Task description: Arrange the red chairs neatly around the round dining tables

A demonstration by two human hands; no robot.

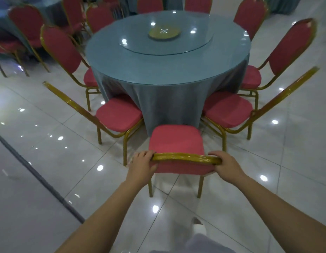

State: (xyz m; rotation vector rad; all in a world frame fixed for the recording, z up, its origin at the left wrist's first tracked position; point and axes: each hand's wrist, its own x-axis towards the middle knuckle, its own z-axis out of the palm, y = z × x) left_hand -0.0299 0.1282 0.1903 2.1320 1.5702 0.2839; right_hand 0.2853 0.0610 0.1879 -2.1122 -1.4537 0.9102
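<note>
Top edge cuts off far chairs [149,4], left table [53,12] blurred, half hidden behind chairs

Head camera looks forward and down, close over a chair [176,141], facing the table [158,68].

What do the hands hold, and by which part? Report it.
Both grip the nearest red chair by its backrest's gold top rail: left hand at one end, right hand at the other.

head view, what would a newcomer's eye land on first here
The round table in blue-grey cloth fills the centre, ringed by red chairs. At the bottom, the left grip and right grip hold the gold back rail of the nearest chair.
</note>
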